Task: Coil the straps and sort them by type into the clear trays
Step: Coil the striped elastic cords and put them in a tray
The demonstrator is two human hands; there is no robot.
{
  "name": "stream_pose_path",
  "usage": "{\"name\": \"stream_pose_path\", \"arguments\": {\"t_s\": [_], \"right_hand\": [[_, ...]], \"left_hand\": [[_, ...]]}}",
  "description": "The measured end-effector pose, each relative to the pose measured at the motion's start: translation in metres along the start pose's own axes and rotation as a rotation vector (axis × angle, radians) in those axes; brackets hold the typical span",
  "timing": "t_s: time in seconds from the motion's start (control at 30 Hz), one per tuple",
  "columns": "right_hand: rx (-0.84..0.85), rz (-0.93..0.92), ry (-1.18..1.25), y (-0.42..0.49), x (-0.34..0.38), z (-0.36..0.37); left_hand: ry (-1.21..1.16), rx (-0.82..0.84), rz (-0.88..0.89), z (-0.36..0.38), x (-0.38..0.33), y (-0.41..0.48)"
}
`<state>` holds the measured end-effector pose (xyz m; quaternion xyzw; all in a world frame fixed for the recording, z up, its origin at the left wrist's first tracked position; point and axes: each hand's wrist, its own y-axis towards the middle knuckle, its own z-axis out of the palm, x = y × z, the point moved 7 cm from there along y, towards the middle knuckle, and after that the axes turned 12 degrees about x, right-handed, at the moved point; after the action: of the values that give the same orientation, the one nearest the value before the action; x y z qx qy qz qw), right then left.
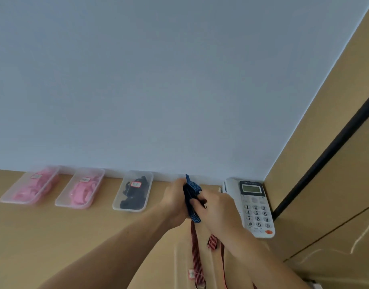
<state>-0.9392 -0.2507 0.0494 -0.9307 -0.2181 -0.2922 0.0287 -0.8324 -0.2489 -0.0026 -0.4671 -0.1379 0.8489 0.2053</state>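
Note:
A dark blue strap [191, 195], folded into a flat coil, is held upright between my two hands above the desk. My left hand [175, 200] grips its left side and my right hand [215, 207] pinches its right side. Red striped straps [195, 251] lie on the desk below my hands, partly inside a clear tray [179, 265] near the bottom edge. Three clear trays stand along the wall: two with pink straps [30, 187] [80, 189] and one with black straps [133, 191], each carrying a small label.
A white desk telephone [255, 207] sits just right of my hands against the wall. A tan wooden cabinet [325, 184] with a dark strip closes off the right side. The desk is tan wood [54, 236].

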Motion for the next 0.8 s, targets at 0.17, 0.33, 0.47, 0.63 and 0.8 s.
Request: {"name": "stream_pose_path", "arguments": {"t_s": [0.17, 0.33, 0.47, 0.63, 0.8], "right_hand": [[0.028, 0.191, 0.072, 0.032, -0.02, 0.027], [0.044, 0.374, 0.009, 0.066, -0.044, 0.05], [0.153, 0.44, -0.137, 0.089, -0.06, 0.068], [0.236, 0.468, -0.244, 0.115, -0.068, 0.093], [0.259, 0.43, -0.292, 0.137, -0.072, 0.111]], "left_hand": [[0.006, 0.173, -0.136, -0.027, -0.002, 0.036], [0.856, -0.07, 0.009, -0.084, -0.035, 0.08], [1.601, -0.063, 0.116, -0.109, -0.041, 0.103], [1.995, 0.207, 0.162, -0.111, -0.008, 0.114], [2.093, 0.189, 0.242, -0.113, -0.005, 0.123]]}}
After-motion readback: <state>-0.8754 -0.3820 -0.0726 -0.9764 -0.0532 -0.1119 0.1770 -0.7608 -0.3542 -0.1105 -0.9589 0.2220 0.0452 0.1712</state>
